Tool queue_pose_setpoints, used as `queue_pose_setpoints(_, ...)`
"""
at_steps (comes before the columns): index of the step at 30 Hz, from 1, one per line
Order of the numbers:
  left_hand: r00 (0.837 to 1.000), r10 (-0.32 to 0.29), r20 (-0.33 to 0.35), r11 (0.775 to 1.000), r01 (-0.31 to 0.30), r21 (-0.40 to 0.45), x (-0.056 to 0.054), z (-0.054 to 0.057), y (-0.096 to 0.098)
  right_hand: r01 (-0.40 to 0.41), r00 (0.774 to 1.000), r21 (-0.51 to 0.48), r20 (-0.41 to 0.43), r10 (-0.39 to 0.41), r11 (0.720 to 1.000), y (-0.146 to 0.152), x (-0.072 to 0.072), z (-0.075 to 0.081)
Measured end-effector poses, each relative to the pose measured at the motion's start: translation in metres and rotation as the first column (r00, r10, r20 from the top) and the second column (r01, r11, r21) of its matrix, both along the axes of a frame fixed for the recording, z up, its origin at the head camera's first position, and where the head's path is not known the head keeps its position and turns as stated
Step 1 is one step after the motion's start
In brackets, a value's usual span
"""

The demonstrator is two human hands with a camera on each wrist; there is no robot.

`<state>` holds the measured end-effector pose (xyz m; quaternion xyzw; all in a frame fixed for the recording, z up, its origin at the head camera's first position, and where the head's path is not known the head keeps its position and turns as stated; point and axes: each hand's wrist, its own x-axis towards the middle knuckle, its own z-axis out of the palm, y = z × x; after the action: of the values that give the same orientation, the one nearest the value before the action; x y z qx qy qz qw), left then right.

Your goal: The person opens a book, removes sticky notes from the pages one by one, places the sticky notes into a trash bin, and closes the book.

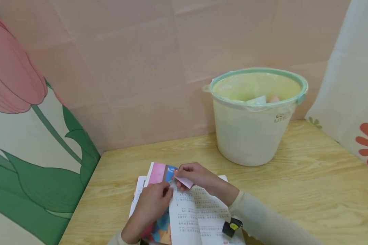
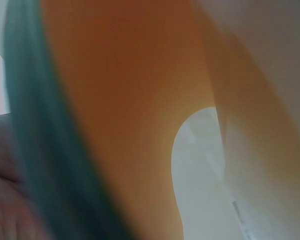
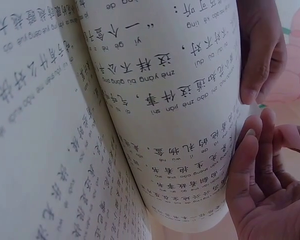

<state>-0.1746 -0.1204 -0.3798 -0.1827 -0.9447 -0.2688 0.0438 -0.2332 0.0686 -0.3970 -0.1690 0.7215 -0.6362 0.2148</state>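
Observation:
An open book [image 1: 187,217] with Chinese text and pinyin lies at the table's near edge, its pages bowed. Beneath its left side shows a colourful picture page [image 1: 158,170]. My left hand [image 1: 153,200] pinches the edge of the printed page near its top left corner; in the right wrist view that hand [image 3: 262,50] has its thumb on the page edge. My right hand [image 1: 196,175] pinches a small pink paper slip [image 1: 185,182] just above the same corner. Its fingertips [image 3: 247,145] come right up to the page edge.
Behind the book, to the right, stands a pale bucket [image 1: 248,136] with a green rim and a clear bag liner, crumpled scraps [image 1: 257,100] inside. Wood-grain tabletop [image 1: 309,190] extends right. Blurred orange surface [image 2: 130,100] fills much of the left wrist view.

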Motion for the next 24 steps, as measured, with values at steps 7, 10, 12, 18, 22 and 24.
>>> queue_pose_setpoints(7,1.0,-0.002,0.007,1.0,0.002,0.02,-0.0003,-0.0005,-0.0001,0.01,1.0,0.018,-0.002,-0.01,1.0,-0.0001,0.0004,0.001)
queue_pose_setpoints(10,1.0,-0.002,0.006,1.0,0.002,0.023,-0.0002,-0.0012,-0.0002,0.018,1.0,0.042,-0.014,-0.017,0.999,0.0004,0.0006,0.0021)
queue_pose_setpoints(12,1.0,0.0,0.004,1.0,0.0,0.024,-0.0001,-0.0014,0.0001,0.023,0.999,0.058,-0.027,-0.022,0.998,0.0013,0.0007,0.003)
queue_pose_setpoints(18,1.0,0.008,-0.013,1.0,-0.008,0.014,0.0004,-0.0018,0.0009,0.036,0.998,0.08,-0.053,-0.032,0.996,0.0047,0.0001,0.0051)
queue_pose_setpoints(22,0.999,0.018,-0.035,1.0,-0.018,-0.01,0.0004,-0.002,0.0015,0.042,0.998,0.072,-0.049,-0.038,0.997,0.0063,0.0,0.0057)
queue_pose_setpoints(24,0.998,0.024,-0.05,0.999,-0.025,-0.025,0.0005,-0.0023,0.0019,0.051,0.998,0.078,-0.049,-0.047,0.996,0.0072,0.0,0.006)
